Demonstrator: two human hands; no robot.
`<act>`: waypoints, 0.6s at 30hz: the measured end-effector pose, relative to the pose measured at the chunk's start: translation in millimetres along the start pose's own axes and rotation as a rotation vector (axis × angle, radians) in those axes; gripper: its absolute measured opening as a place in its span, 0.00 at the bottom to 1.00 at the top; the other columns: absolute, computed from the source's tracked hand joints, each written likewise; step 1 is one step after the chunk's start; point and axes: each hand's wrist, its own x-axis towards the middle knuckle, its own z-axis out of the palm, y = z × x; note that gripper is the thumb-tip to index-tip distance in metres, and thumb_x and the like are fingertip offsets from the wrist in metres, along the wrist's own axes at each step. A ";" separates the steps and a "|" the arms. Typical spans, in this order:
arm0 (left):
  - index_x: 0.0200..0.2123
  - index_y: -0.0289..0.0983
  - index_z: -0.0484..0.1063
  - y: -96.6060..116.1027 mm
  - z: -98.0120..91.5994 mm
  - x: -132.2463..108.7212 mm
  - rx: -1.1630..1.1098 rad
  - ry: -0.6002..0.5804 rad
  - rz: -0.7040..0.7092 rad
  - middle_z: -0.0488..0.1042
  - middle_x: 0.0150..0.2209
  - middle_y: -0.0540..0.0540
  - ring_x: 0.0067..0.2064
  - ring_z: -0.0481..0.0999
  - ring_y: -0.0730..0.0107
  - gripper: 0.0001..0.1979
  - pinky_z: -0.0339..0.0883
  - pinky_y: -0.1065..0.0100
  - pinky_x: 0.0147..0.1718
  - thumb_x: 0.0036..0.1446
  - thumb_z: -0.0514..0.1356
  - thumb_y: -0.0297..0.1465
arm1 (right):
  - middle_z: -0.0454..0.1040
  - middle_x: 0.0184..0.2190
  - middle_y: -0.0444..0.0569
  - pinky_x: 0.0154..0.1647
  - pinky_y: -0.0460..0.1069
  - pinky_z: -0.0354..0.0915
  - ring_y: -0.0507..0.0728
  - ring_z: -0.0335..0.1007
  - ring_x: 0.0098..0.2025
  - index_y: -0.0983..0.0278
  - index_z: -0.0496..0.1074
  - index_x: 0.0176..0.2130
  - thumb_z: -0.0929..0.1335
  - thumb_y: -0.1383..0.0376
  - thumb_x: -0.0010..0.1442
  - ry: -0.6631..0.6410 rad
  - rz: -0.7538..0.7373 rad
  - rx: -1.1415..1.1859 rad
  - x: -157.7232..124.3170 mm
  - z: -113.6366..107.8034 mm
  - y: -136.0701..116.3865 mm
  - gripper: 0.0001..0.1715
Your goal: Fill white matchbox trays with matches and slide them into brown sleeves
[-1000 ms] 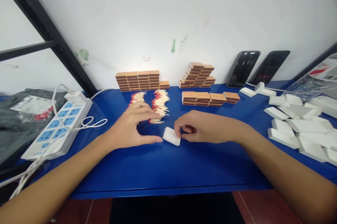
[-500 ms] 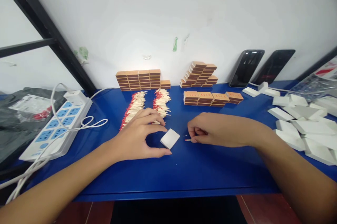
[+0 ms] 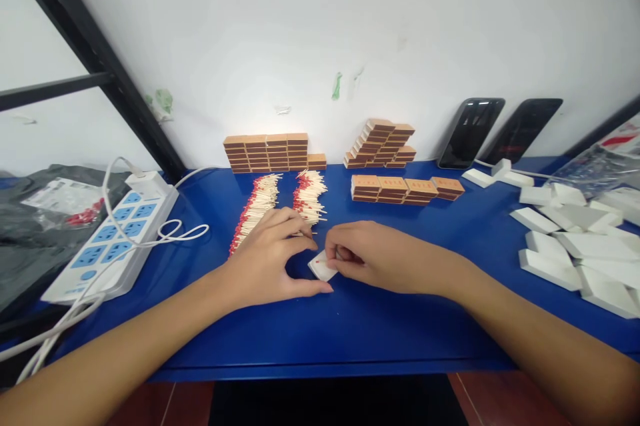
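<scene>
A small white matchbox tray lies on the blue table, partly covered by my right hand. My left hand is spread around its left side, thumb below and fingers above; whether the fingertips touch the tray I cannot tell. Over the tray, my right hand has its fingertips pinched on a match, whose red head pokes out to the left. Just behind my left hand are two piles of red-tipped matches, the left pile and the right pile.
Matchbox covers stand stacked by the wall and in a second stack, with a row in front. Several white trays heap at right. Two dark phones lean on the wall. A power strip with cables lies left.
My right hand has moved left with the match, from the bare table beside the tray to over it. My left hand stays around the tray. The view has shifted slightly.
</scene>
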 end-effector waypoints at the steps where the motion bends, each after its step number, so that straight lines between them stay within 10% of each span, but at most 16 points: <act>1: 0.40 0.38 0.81 0.4 0.4 0.2 0.001 -0.003 -0.002 0.80 0.44 0.42 0.49 0.75 0.54 0.19 0.69 0.50 0.51 0.55 0.73 0.47 | 0.76 0.35 0.45 0.34 0.48 0.58 0.52 0.66 0.33 0.62 0.72 0.36 0.67 0.62 0.69 0.003 -0.007 0.025 -0.3 -0.3 -0.5 0.09; 10: 0.39 0.39 0.81 -24.6 -48.0 7.7 0.061 0.006 0.014 0.80 0.41 0.44 0.44 0.76 0.60 0.09 0.71 0.56 0.48 0.56 0.70 0.35 | 0.73 0.32 0.45 0.35 0.48 0.58 0.53 0.66 0.33 0.63 0.73 0.35 0.70 0.67 0.64 0.305 0.002 -0.011 20.6 7.6 14.9 0.03; 18: 0.40 0.38 0.79 -42.8 -58.0 9.5 0.239 0.116 0.023 0.81 0.40 0.45 0.43 0.74 0.59 0.09 0.70 0.55 0.47 0.56 0.68 0.34 | 0.73 0.35 0.47 0.36 0.48 0.57 0.52 0.66 0.35 0.64 0.74 0.37 0.69 0.69 0.67 0.272 -0.036 -0.057 37.7 30.8 11.1 0.04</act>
